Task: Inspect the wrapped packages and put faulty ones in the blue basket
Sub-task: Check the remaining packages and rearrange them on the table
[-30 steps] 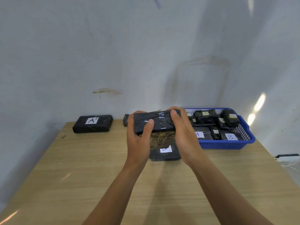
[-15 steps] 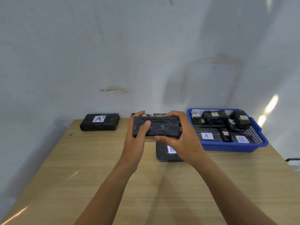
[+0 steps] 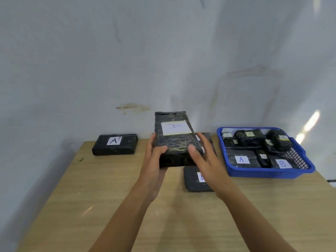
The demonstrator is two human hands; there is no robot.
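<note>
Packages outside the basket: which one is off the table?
The A-labelled package held up between left hand and right hand; the far-left A package and the half-hidden package lie on the table.

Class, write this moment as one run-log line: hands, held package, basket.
left hand: grips held package A | right hand: grips it too | blue basket: apart, to the right

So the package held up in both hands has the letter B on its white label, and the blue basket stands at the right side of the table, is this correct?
Not quite: the head view shows the letter A on the white label of the package held in the left hand and right hand. The blue basket does stand at the right side of the table.
</note>
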